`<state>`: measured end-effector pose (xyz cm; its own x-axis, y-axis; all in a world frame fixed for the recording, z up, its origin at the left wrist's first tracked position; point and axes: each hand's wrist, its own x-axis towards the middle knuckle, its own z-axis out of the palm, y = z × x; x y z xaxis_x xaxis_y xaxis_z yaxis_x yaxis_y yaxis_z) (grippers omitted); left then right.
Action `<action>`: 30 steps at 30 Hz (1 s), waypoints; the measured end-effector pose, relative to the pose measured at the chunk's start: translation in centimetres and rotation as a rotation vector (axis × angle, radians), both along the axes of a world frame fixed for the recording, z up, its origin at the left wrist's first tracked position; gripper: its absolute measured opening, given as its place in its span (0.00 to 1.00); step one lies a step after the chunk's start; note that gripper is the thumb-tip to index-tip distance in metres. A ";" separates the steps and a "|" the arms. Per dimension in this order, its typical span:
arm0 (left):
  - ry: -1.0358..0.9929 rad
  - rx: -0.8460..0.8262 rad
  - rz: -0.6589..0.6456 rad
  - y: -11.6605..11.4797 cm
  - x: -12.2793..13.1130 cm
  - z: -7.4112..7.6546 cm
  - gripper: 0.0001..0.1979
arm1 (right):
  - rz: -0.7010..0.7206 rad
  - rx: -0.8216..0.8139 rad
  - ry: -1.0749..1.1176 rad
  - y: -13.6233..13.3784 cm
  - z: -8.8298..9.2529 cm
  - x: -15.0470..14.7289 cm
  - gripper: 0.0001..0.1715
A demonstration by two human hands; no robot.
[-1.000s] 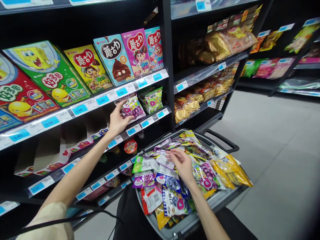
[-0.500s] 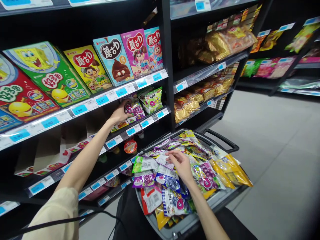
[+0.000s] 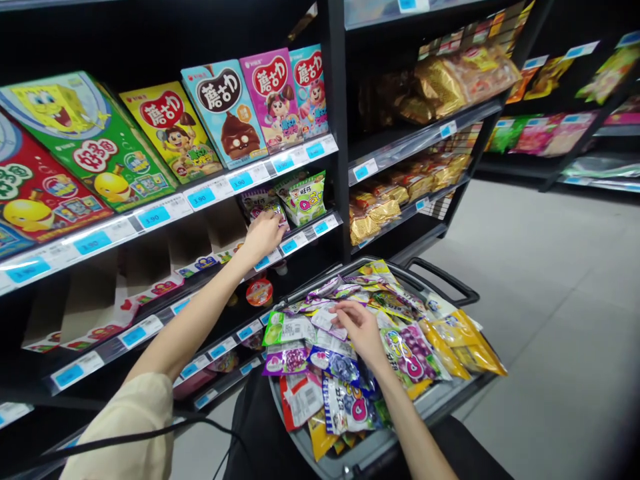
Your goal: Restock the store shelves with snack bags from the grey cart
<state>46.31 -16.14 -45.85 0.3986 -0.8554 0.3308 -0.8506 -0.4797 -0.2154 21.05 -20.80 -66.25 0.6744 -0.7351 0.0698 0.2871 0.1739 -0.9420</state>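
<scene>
My left hand [image 3: 266,235] reaches into the middle shelf at the front of the purple grape gummy bags [image 3: 257,199]. Its fingers are bent against the bag fronts and the display box edge; the thumb and whatever lies under the fingers are hidden. Just to the right stand green gummy bags [image 3: 306,200]. Over the grey basket [image 3: 345,465] on my lap rests my right hand [image 3: 361,328], palm down, its fingers loosely bent and apart, tips touching a pale purple-and-white packet [image 3: 327,319]. Gummy bags in purple, blue, green and yellow fill the basket.
Snack boxes [image 3: 227,117] line the shelf above my left hand, behind a price-tag rail [image 3: 200,193]. Cardboard display trays [image 3: 95,303] stand left of it. A black basket handle [image 3: 450,283] juts right. A dark cable [image 3: 125,437] crosses my left sleeve.
My left hand has moved right and slightly down, from the side of the purple bags to their front. The purple bag it held forward now sits partly behind the fingers. My right hand stays put.
</scene>
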 end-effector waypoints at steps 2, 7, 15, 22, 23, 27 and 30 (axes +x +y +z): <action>-0.013 0.003 0.041 -0.3 0.2 0.0 0.18 | 0.009 0.012 0.001 0.0 0.1 0.0 0.28; -0.004 0.080 0.019 -0.3 0.4 -0.3 0.19 | 0.011 0.026 0.017 -0.2 0.0 0.0 0.29; 0.055 0.080 0.033 -0.3 1.6 0.0 0.23 | 0.033 0.019 0.027 -0.5 -0.3 0.2 0.28; 0.141 0.109 0.070 -1.2 2.9 0.5 0.22 | 0.029 0.033 0.012 -0.4 0.0 -0.1 0.30; 0.142 0.102 0.069 -1.2 2.9 0.3 0.21 | 0.029 0.029 0.005 -0.3 0.0 -0.1 0.30; 0.151 0.078 0.071 -1.1 3.0 -0.4 0.22 | 0.025 0.024 -0.005 -0.3 0.0 -0.2 0.28; 0.181 0.064 0.096 -1.2 3.2 -0.5 0.23 | 0.020 0.021 0.000 -0.2 0.3 -0.2 0.25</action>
<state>49.55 -17.34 -46.39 0.5270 -0.8276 0.1931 -0.8293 -0.5505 -0.0961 20.81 -20.98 -65.97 0.6886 -0.7231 0.0546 0.2838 0.1995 -0.9379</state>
